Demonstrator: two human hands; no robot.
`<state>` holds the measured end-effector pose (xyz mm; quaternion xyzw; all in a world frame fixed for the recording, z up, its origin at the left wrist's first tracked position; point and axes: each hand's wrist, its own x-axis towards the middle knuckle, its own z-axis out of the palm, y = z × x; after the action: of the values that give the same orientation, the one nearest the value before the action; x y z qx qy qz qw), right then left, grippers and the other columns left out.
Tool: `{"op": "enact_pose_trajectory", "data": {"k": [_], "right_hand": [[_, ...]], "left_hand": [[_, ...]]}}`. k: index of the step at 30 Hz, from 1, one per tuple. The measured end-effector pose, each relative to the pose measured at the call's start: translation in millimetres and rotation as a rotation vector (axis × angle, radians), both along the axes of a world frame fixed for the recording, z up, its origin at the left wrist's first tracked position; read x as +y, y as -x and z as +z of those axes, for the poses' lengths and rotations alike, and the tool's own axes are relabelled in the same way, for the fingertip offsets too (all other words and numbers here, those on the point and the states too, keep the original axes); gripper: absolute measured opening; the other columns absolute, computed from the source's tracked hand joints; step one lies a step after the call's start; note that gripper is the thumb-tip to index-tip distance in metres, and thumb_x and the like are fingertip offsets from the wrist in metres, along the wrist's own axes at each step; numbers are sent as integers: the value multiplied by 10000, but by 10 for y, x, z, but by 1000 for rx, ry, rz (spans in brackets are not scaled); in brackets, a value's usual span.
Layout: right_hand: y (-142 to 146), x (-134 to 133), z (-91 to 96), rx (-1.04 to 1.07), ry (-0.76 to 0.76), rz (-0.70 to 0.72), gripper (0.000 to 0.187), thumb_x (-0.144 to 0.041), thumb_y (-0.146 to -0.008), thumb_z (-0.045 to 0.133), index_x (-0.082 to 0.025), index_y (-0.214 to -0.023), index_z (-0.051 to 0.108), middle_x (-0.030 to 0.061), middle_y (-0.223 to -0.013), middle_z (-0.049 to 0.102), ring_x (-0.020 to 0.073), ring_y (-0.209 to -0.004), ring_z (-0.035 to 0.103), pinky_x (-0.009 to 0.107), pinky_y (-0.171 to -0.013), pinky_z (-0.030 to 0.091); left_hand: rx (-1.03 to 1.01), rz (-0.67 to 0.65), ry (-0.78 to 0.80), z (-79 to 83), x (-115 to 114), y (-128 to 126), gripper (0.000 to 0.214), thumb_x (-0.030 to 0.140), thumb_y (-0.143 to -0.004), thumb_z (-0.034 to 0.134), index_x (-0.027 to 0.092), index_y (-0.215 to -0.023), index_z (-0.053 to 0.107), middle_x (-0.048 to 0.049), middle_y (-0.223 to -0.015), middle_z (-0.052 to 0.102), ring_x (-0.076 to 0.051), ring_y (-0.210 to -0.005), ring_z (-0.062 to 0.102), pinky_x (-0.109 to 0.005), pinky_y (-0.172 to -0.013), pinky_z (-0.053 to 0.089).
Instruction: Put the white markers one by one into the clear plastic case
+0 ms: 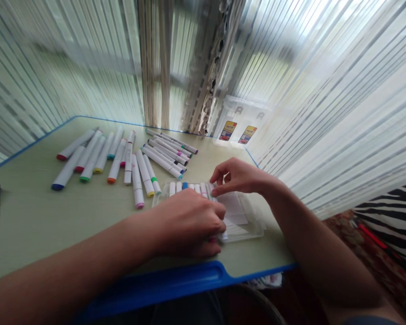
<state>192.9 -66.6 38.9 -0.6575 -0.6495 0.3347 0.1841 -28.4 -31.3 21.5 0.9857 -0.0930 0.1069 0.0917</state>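
Note:
A clear plastic marker case (246,221) lies near the table's front right corner, with a row of white markers (189,186) inside it. My left hand (189,221) rests over the case with fingers curled on the markers in it. My right hand (238,176) hovers at the case's far edge, fingers bent and pinching at the marker ends. To the left, several loose white markers with coloured caps (98,158) lie spread on the table, and a second bunch (167,153) lies behind the case.
The pale green table (37,225) has a blue rim and a blue tray groove (162,284) at the front edge. Sheer striped curtains surround it. Two clear boxes with yellow labels (238,131) stand at the back right. A zebra-print cloth (392,212) is right of the table.

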Motion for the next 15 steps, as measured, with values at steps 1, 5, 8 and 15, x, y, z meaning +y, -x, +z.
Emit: {"op": "enact_pose_trajectory", "data": {"k": [1, 5, 8, 15], "right_hand": [[1, 0, -1, -8, 1, 0, 402, -384, -605, 899, -114, -881, 788, 15, -702, 682, 110, -592, 551, 254, -551, 402], [-3, 0, -19, -17, 6, -1, 380, -419, -673, 856, -114, -890, 791, 37, -721, 712, 123, -616, 569, 254, -560, 415], [1, 4, -33, -11, 1, 4, 330, -437, -762, 781, -119, -850, 789, 60, -745, 742, 140, -647, 597, 260, -585, 436], [47, 16, -58, -9, -31, -65, 318, -448, -800, 733, -140, -721, 747, 56, -662, 717, 131, -583, 580, 255, -544, 409]], "left_hand": [[-1, -3, 1, 6, -2, 1, 160, 353, -859, 686, 247, -928, 785, -39, -889, 749, -173, -728, 693, -259, -577, 445], [23, 23, -32, 46, -35, 4, 138, 342, -828, 726, 231, -888, 782, -32, -903, 763, -202, -746, 717, -292, -545, 422], [34, 44, -53, 79, -65, 7, 118, 330, -812, 739, 218, -826, 771, -26, -897, 766, -214, -751, 728, -312, -536, 410], [-53, 22, -31, 26, -53, 12, 269, 462, -813, 747, 201, -745, 743, -32, -807, 753, -206, -678, 708, -317, -527, 406]]}}
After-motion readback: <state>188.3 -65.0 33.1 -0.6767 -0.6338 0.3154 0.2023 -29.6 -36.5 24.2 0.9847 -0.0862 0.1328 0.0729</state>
